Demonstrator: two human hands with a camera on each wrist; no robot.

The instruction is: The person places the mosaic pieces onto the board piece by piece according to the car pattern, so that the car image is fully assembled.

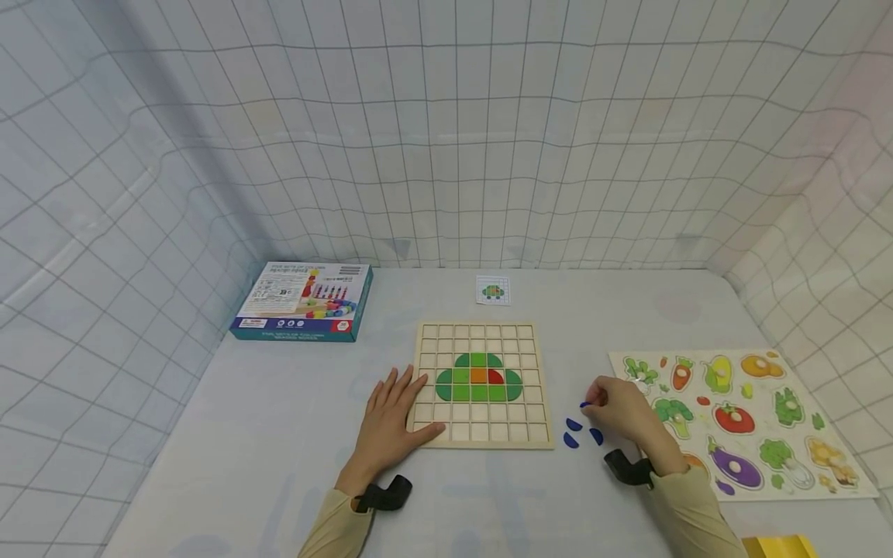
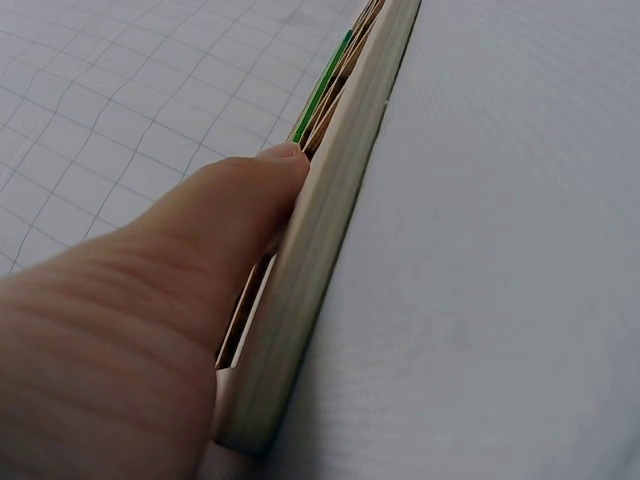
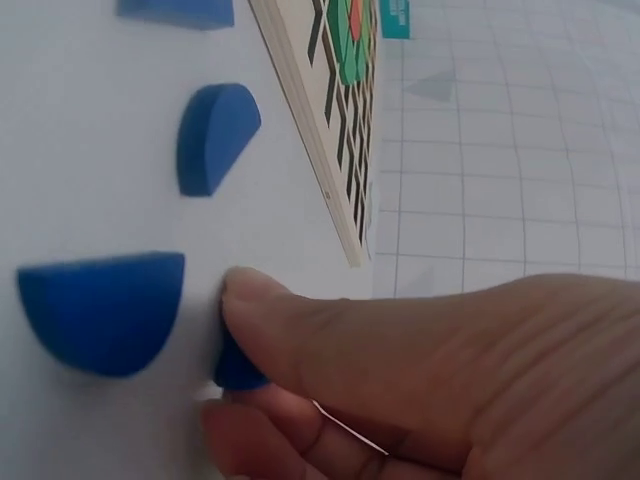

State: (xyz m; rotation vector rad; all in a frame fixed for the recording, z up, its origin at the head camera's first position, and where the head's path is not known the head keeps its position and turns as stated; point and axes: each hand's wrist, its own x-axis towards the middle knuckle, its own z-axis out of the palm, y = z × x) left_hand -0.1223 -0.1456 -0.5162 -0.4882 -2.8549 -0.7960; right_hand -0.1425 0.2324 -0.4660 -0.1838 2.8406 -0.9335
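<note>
My left hand [image 1: 391,422] rests with spread, straight fingers on the left edge of a wooden grid board [image 1: 439,435]; in the left wrist view its thumb [image 2: 240,190] lies over the board's rim. Green, orange and red tiles [image 1: 478,377] fill cells in the middle of the board. Right of the board, my right hand [image 1: 621,407] pinches a blue half-round piece [image 3: 240,365] between thumb and fingers, partly hidden by the thumb. Several more blue half-round pieces lie loose beside it, one of them [image 3: 105,310] nearest in the right wrist view.
A small pattern card [image 1: 493,291] lies beyond the board. At the back left is a boxed bead game [image 1: 303,302]. A vegetable peg puzzle [image 1: 739,426] lies at the right, partly under my right forearm. Something yellow [image 1: 777,547] shows at the bottom right edge.
</note>
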